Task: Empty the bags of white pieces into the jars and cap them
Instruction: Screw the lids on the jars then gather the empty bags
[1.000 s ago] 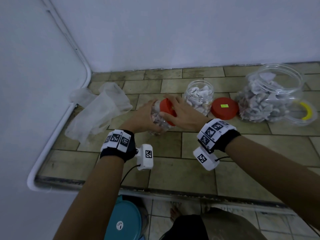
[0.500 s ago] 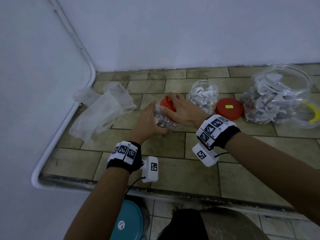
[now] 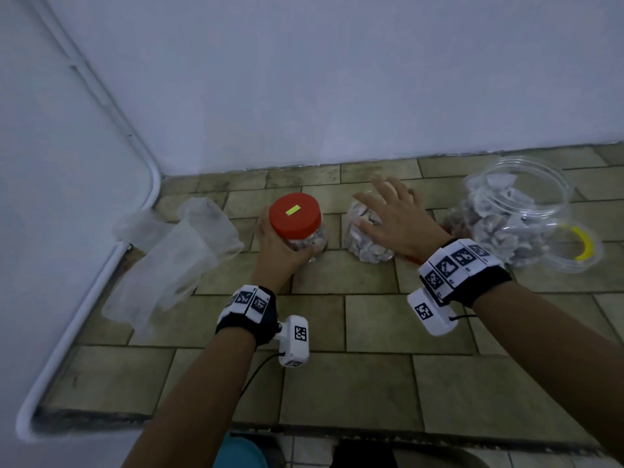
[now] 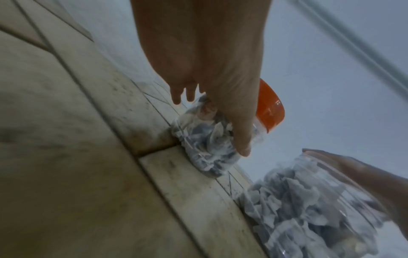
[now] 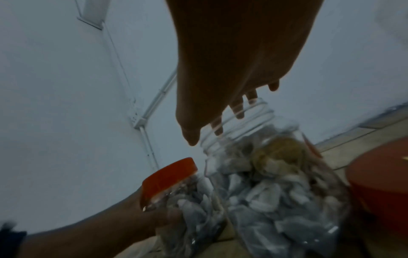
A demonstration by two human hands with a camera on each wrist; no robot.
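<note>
On the tiled ledge (image 3: 337, 319), far left, we found empty plastic bags (image 3: 172, 255) lying crumpled against the wall. Beside them the left hand (image 3: 275, 251) gripped the body of a small jar (image 3: 305, 239) of white pieces, its red cap (image 3: 294, 216) already on and the jar standing upright on the tiles. Just to its right stood a second jar (image 3: 366, 241), filled and uncapped, with the right hand (image 3: 395, 217) spread flat above its mouth, fingers straight and holding nothing. Its loose red cap (image 5: 379, 190) lay on the tiles just beside that jar, mostly hidden under the wrist in the head view. At far right a large jar (image 3: 510, 214) lay on its side, part full, its clear lid (image 3: 574, 246) with a yellow ring next to it. We judged the capping of the second jar to be next: steady the jar by its body, seat the cap level on the threads, then turn without tipping it.
</note>
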